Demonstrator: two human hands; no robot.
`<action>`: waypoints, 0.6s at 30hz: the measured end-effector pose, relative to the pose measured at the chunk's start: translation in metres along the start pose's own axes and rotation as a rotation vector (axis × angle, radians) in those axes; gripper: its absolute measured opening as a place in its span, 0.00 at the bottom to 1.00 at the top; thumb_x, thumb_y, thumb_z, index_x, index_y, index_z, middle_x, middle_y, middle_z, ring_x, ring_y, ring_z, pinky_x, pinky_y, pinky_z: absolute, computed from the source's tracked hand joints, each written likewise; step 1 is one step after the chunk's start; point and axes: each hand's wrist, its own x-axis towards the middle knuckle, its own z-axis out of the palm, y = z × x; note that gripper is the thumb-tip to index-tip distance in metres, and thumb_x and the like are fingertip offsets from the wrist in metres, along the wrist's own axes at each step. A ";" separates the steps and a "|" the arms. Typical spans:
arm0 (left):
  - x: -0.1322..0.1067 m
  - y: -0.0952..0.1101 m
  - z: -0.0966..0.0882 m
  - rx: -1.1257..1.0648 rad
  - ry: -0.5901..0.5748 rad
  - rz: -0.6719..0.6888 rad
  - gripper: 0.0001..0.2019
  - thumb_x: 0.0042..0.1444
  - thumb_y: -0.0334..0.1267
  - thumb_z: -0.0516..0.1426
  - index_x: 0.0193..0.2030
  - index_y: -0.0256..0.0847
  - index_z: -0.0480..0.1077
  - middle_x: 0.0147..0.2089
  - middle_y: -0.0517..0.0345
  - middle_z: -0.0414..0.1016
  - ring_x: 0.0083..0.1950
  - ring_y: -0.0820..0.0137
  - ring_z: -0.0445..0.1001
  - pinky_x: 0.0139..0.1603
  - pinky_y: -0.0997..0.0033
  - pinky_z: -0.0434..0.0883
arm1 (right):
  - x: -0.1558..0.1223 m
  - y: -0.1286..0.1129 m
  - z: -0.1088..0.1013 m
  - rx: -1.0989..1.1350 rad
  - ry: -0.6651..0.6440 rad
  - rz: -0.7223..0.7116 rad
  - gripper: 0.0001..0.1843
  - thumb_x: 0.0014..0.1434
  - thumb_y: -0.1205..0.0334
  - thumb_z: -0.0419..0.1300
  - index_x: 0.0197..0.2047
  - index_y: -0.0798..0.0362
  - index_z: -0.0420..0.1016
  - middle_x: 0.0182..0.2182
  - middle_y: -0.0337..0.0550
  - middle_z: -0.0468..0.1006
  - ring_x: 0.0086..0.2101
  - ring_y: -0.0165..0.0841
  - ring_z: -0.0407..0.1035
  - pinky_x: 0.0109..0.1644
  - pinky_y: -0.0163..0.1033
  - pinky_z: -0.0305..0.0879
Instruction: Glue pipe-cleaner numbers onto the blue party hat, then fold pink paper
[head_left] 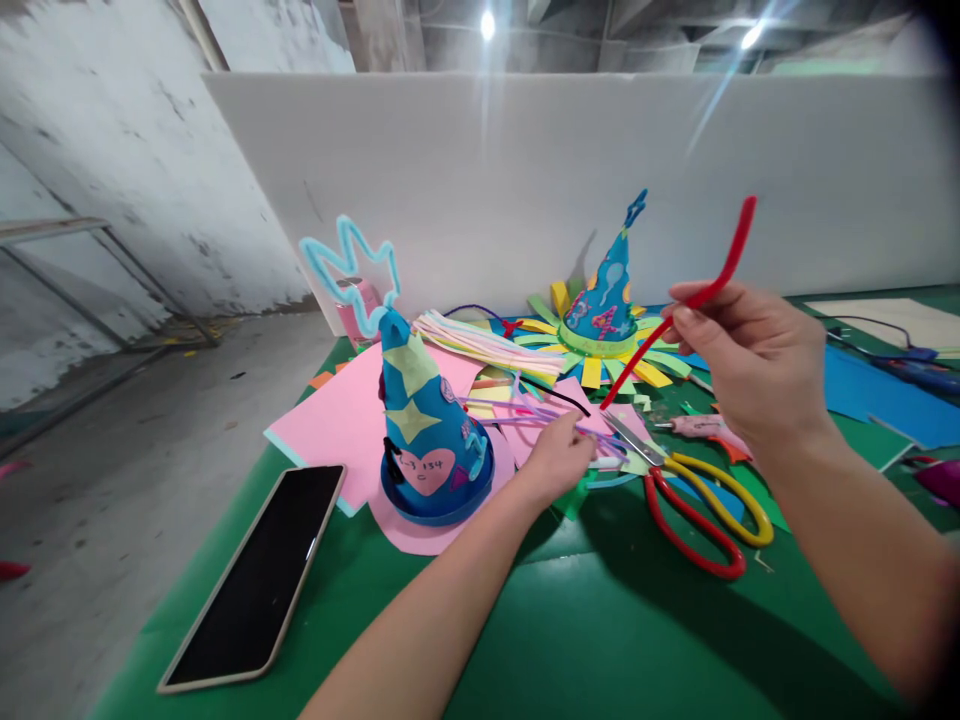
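A bent red pipe cleaner [637, 358] is pinched between the thumb and fingers of my right hand [757, 360], raised above the table's right side. My left hand [559, 458] reaches low into a loose bunch of purple pipe cleaners [517, 408], its fingers drawn together; whatever they grip is hidden. Close to its fingertips ends a black pipe cleaner [559, 396]. Left of that hand stands a blue party hat [416, 400] with stars, a pink heart and a light blue pipe-cleaner crown shape [349, 262]. Scissors [675, 480] with red and yellow handles lie open between my hands.
A phone [259, 575] lies at the front left of the green table [570, 620]. Farther back stand a second blue hat [604, 300] with a fringed paper brim and a pink can [356, 310]. Pink paper [330, 420] and blue sheets [885, 395] are spread around. A white board [480, 190] rises behind.
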 end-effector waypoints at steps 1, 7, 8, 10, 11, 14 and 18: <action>-0.001 0.001 0.001 0.000 -0.025 0.008 0.23 0.50 0.32 0.46 0.55 0.30 0.59 0.29 0.55 0.75 0.27 0.70 0.70 0.27 0.74 0.66 | -0.003 -0.002 0.000 0.002 0.000 -0.008 0.10 0.52 0.65 0.59 0.40 0.53 0.74 0.29 0.39 0.73 0.28 0.25 0.67 0.35 0.34 0.67; -0.035 0.004 -0.009 0.153 -0.047 0.102 0.23 0.54 0.32 0.44 0.59 0.35 0.53 0.29 0.59 0.75 0.27 0.73 0.70 0.28 0.76 0.66 | -0.012 -0.007 -0.003 0.012 -0.036 -0.036 0.08 0.52 0.66 0.59 0.37 0.52 0.75 0.29 0.38 0.74 0.28 0.25 0.68 0.34 0.32 0.66; -0.040 0.003 -0.013 0.206 -0.037 0.119 0.22 0.55 0.32 0.44 0.57 0.35 0.54 0.30 0.59 0.75 0.28 0.73 0.71 0.29 0.76 0.66 | -0.013 -0.006 -0.004 0.013 -0.035 -0.036 0.08 0.52 0.66 0.59 0.37 0.51 0.75 0.29 0.37 0.74 0.28 0.25 0.68 0.33 0.32 0.66; -0.043 0.002 -0.023 0.340 -0.014 0.152 0.18 0.55 0.32 0.45 0.53 0.36 0.60 0.34 0.54 0.74 0.34 0.70 0.71 0.34 0.73 0.66 | -0.015 -0.006 -0.006 0.012 -0.026 -0.031 0.08 0.52 0.66 0.59 0.38 0.51 0.75 0.30 0.37 0.74 0.28 0.25 0.68 0.32 0.32 0.66; -0.040 0.001 -0.027 0.417 -0.006 0.170 0.16 0.55 0.31 0.46 0.50 0.36 0.63 0.37 0.51 0.74 0.37 0.67 0.71 0.37 0.70 0.65 | -0.016 -0.005 -0.007 0.012 -0.023 -0.024 0.08 0.52 0.66 0.59 0.38 0.50 0.75 0.30 0.37 0.74 0.27 0.25 0.68 0.32 0.32 0.66; -0.023 -0.004 -0.034 0.645 -0.009 0.224 0.15 0.52 0.26 0.48 0.47 0.33 0.65 0.37 0.45 0.73 0.41 0.61 0.69 0.39 0.62 0.62 | -0.019 -0.007 -0.011 0.019 -0.028 0.001 0.09 0.52 0.65 0.60 0.39 0.50 0.75 0.29 0.37 0.74 0.26 0.25 0.68 0.31 0.32 0.67; -0.011 -0.008 -0.029 0.854 -0.062 0.321 0.09 0.51 0.24 0.49 0.33 0.30 0.70 0.33 0.41 0.73 0.39 0.60 0.68 0.38 0.60 0.60 | -0.023 -0.009 -0.018 0.028 -0.030 0.015 0.09 0.52 0.65 0.60 0.38 0.49 0.75 0.29 0.36 0.74 0.27 0.25 0.68 0.31 0.33 0.67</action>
